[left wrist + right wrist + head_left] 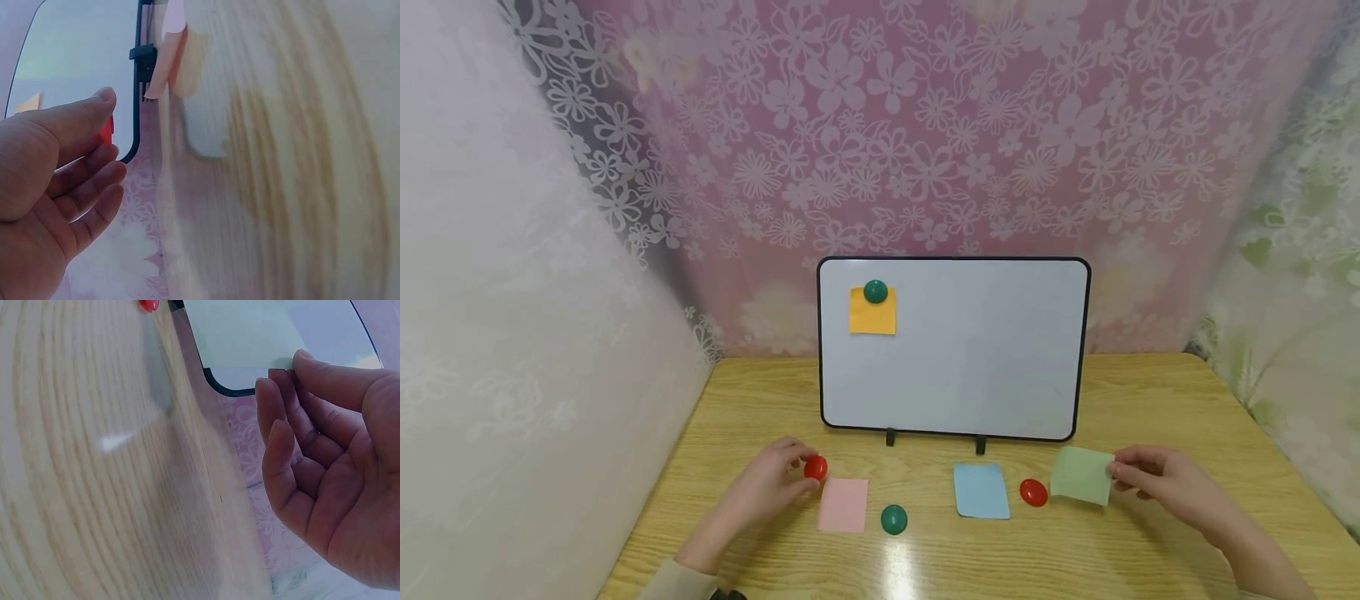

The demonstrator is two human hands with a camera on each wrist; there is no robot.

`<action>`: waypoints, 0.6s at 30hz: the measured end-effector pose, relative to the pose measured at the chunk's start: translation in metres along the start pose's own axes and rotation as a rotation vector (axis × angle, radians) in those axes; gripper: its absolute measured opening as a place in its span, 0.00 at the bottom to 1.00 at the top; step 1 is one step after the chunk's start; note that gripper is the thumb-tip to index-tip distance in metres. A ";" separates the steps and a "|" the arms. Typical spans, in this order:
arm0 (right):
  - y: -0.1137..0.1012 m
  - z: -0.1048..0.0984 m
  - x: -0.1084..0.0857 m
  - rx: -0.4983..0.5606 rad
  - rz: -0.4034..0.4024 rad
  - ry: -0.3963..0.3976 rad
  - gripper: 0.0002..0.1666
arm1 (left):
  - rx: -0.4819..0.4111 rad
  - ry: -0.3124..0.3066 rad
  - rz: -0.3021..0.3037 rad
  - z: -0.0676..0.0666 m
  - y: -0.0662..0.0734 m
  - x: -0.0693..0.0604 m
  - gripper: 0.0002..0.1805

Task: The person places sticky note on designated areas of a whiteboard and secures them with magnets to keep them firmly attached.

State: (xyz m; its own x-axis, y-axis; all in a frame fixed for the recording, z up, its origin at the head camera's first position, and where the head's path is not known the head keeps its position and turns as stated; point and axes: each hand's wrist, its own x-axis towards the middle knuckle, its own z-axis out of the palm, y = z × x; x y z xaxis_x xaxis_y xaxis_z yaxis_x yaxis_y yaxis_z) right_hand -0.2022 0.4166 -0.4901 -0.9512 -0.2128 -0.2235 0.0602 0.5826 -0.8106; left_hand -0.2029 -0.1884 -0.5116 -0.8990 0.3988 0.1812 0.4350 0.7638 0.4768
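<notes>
My left hand (769, 482) pinches a round red magnet (816, 467) between thumb and fingers, just left of a pink paper square (843, 506). In the left wrist view, only a sliver of that magnet (107, 132) shows behind the thumb. At the right, my right hand (1168, 483) holds a pale green paper square (1081, 476) by its right edge. The right wrist view shows thumb and fingertips pinching a corner of the green paper (244, 334). Another red magnet (1033, 492) lies on the table beside the green paper.
A whiteboard (970, 350) stands upright on small black feet at the back. On its upper left, a green magnet (876, 292) holds an orange paper square (872, 321). A blue paper square (982, 492) and a green magnet (894, 519) lie on the wooden table (760, 400).
</notes>
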 end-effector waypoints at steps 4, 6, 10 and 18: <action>-0.003 0.000 0.000 0.027 -0.001 0.009 0.28 | -0.022 0.027 -0.008 -0.001 0.002 0.003 0.16; -0.004 0.001 0.001 0.036 -0.007 0.013 0.28 | -0.030 0.044 0.000 -0.001 0.004 0.003 0.16; -0.007 0.002 0.001 0.044 -0.022 0.013 0.28 | -0.039 0.072 0.022 0.001 0.006 0.005 0.17; -0.014 0.009 0.007 0.031 -0.044 0.022 0.27 | -0.065 0.090 0.047 0.008 0.008 0.010 0.17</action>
State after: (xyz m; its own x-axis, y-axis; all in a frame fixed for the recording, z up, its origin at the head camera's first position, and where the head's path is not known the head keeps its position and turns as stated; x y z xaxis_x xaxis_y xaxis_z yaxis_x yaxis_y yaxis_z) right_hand -0.2068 0.3996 -0.4856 -0.9595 -0.2201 -0.1760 0.0275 0.5484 -0.8358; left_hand -0.2076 -0.1737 -0.5131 -0.8798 0.3840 0.2803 0.4754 0.7097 0.5199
